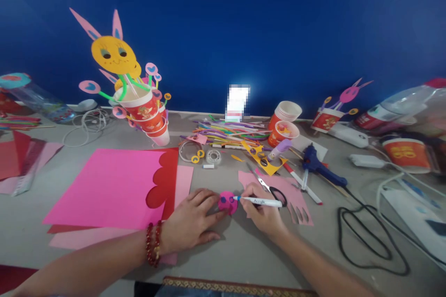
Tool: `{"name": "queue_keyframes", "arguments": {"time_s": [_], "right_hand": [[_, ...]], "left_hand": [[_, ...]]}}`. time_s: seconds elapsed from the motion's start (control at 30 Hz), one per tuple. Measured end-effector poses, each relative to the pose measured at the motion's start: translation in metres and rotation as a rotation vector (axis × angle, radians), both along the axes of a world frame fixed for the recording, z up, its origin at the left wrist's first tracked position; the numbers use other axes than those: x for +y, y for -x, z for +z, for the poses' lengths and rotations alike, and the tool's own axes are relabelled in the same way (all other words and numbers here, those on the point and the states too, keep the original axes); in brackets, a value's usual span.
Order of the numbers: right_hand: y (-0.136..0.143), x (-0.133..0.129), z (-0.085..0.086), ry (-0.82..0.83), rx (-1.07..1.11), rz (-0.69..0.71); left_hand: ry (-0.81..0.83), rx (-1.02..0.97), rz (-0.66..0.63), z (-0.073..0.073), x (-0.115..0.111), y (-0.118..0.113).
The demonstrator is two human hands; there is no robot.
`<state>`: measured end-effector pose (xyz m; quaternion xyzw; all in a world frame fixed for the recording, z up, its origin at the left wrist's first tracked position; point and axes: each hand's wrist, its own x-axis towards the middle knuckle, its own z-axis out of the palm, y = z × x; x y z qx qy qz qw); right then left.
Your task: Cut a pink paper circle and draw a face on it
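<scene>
A small magenta paper circle [228,204] lies on the grey table, with blue marks on it. The fingertips of my left hand [191,220] touch its left edge, fingers spread and nearly flat. A white acrylic marker [266,202] is gripped in my right hand [263,213]; its blue tip meets the right part of the circle. Scissors with black handles [266,185] lie just beyond my right hand, on a cut pink sheet [299,204].
Pink and red sheets [104,190] are stacked at the left. Paper cups with a yellow rabbit face [113,54] stand behind them. Pipe cleaners [230,133], a tape roll [213,157] and yellow scraps lie at the back. A blue glue gun [322,169] with its cord is at the right.
</scene>
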<state>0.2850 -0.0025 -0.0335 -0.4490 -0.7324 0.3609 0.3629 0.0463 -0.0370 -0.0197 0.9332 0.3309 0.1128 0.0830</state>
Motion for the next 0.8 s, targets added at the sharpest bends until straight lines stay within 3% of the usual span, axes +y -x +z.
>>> {"name": "queue_keyframes", "arguments": {"time_s": [0.8], "right_hand": [[-0.0005, 0.0021, 0.0022, -0.059, -0.059, 0.051]], "left_hand": [[0.03, 0.009, 0.006, 0.0012, 0.0009, -0.0009]]}}
